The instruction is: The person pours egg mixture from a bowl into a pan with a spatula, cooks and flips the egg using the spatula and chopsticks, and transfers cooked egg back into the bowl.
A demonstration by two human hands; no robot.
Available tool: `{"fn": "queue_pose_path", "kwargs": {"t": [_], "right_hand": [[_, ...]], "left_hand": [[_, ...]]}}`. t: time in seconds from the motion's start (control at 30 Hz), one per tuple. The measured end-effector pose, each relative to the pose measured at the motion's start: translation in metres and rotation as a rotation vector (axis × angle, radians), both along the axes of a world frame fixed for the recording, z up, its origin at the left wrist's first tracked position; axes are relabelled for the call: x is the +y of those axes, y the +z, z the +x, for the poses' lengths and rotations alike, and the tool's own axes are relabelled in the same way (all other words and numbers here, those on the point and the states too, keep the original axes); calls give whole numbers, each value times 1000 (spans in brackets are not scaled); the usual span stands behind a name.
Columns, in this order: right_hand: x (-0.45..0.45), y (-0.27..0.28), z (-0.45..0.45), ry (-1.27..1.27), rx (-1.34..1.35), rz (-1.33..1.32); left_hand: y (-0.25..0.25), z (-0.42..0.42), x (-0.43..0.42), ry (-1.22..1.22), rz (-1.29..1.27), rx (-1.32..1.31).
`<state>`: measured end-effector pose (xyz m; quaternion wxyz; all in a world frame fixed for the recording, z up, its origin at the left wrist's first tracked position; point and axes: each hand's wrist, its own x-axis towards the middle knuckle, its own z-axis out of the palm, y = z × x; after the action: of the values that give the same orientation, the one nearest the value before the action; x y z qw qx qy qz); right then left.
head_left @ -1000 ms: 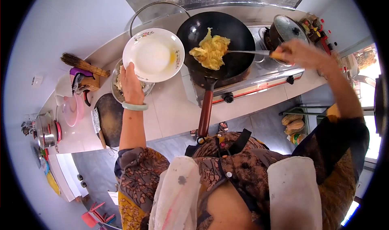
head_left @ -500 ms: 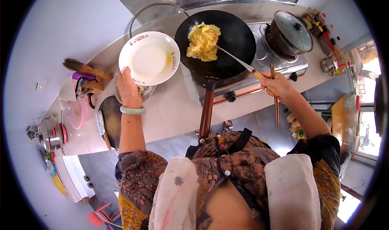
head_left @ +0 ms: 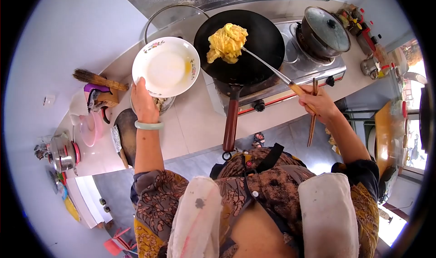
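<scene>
My left hand [head_left: 144,102] holds a white floral plate [head_left: 164,67] by its lower left rim, just left of the wok. A little yellow liquid lies on the plate. My right hand [head_left: 320,104] is closed round the wooden handle of a metal spatula [head_left: 273,70], with a pair of chopsticks [head_left: 312,121] held in the same hand. Cooked egg [head_left: 227,42] is heaped at the spatula's head, over the left part of the black wok [head_left: 261,40]. The wok's wooden handle [head_left: 231,121] points toward my body.
A lidded pot [head_left: 324,33] stands on the right burner of the stove [head_left: 336,67]. Behind the plate is a glass lid [head_left: 175,24]. A bowl [head_left: 166,104] of food is partly under the plate. To the left are a round board [head_left: 126,135], a brush [head_left: 100,80] and a pink basin [head_left: 91,130].
My right hand came down from near the pot, and the chopsticks now show in it. The egg moved up and left in the wok, gathered on the spatula. The plate shifted slightly left.
</scene>
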<state>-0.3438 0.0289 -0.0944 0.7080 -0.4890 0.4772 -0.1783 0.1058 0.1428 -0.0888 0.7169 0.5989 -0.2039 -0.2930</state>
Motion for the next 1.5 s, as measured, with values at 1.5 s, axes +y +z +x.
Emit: {"fn": "queue_pose_path", "kwargs": {"t": [1.5], "right_hand": [[50,63,-37,721,928,-1299]], "left_hand": [[-3,1,5,35,31,-21]]}}
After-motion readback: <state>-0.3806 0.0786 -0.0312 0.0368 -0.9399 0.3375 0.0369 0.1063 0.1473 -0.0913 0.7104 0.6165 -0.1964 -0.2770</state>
